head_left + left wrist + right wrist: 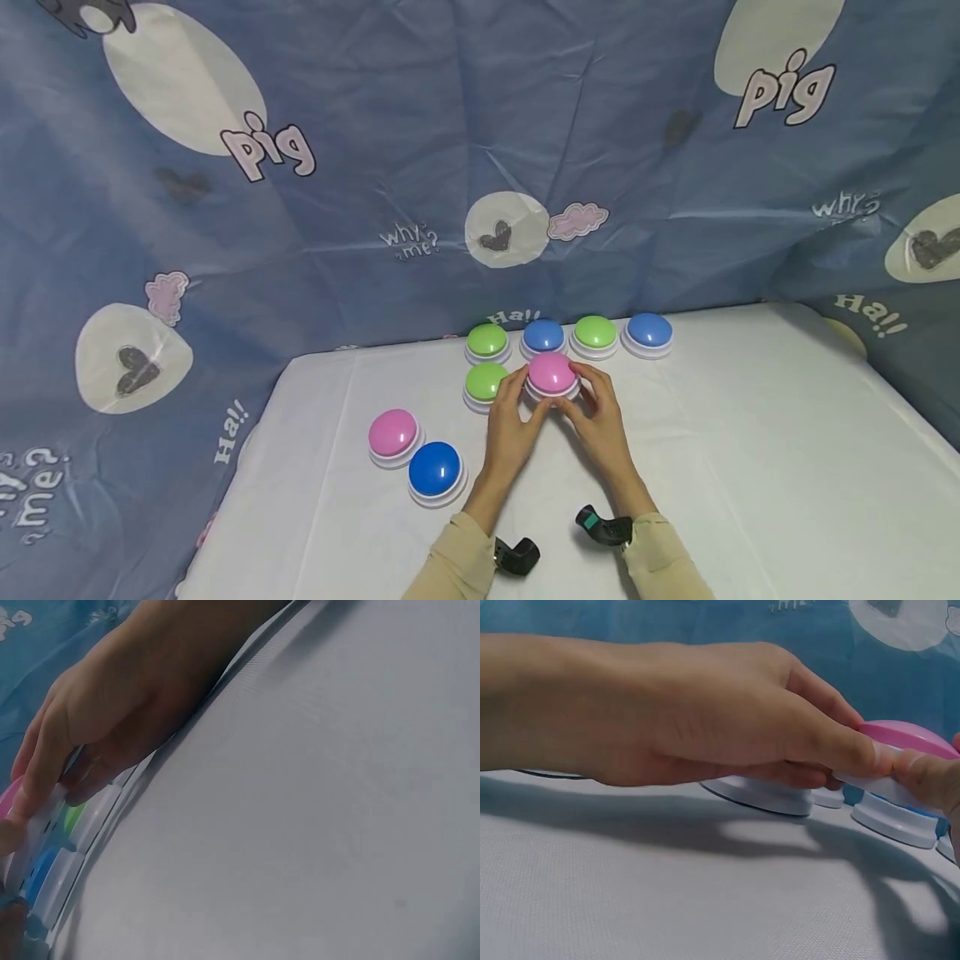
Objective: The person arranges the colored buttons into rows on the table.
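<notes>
A pink dome button on a white round base (551,375) is held between both hands, raised over the white table. My left hand (511,433) grips its left side, thumb at the near edge of the base. Opposite it, my right hand (602,421) grips the right side, its thumb meeting the left one at the front. In the right wrist view the pink dome (907,737) stands higher than the white bases behind it. Just left of the hands sits a green button (485,382), partly covered by left fingers. Behind the held button is a blue button (543,336).
Along the back edge stand a green button (487,340), another green button (596,332) and a blue button (649,330). Left of the arms lie a pink button (392,433) and a darker blue button (435,469). A printed blue cloth (420,167) hangs behind the table (750,467).
</notes>
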### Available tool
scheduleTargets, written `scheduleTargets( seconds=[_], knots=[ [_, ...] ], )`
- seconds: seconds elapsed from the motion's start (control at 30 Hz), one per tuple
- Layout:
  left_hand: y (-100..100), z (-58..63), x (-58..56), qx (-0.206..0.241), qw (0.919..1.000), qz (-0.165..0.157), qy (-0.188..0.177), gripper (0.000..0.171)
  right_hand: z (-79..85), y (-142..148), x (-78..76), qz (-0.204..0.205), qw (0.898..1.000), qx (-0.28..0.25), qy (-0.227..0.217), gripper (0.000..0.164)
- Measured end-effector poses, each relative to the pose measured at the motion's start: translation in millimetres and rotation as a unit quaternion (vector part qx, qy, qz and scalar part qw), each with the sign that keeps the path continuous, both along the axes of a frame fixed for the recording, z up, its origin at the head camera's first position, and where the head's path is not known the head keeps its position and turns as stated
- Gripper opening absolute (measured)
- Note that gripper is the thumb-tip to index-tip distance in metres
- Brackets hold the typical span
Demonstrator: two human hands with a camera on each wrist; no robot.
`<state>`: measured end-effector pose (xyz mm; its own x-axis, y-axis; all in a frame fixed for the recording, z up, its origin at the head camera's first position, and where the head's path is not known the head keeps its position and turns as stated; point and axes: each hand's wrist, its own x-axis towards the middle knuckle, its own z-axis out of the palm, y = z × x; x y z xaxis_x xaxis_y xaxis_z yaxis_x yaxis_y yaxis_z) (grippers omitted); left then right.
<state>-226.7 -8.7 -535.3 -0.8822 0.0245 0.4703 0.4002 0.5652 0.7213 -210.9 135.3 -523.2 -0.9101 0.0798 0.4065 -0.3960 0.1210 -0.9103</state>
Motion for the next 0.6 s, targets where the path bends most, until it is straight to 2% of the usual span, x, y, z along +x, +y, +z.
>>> scheduleTargets(
  seconds=[0.2, 0.3, 0.47, 0.6],
  knots=[
    [7, -3.2, -3.2, 0.006, 1.0, -0.003, -0.005, 0.062, -2.3, 0, -0.7, -0.007, 1.0, -0.011, 0.002, 0.059],
    [10, -4.0, -3.6, -0.005, 0.9999, 0.005, -0.01, 0.062, -1.8, 1, -1.3, -0.005, 1.0, -0.013, 0.004, 0.058],
    [13, -4.7, -4.3, -0.03, 0.9991, 0.03, -0.006, 0.061, 0.5, 1, -4.2, -0.007, 1.0, 0.012, -0.006, 0.057],
    [15, -5.9, -4.2, -0.033, 0.9983, 0.045, -0.017, 0.06, -0.6, 2, -7.7, -0.01, 0.999, 0.044, -0.001, 0.056]
  ],
)
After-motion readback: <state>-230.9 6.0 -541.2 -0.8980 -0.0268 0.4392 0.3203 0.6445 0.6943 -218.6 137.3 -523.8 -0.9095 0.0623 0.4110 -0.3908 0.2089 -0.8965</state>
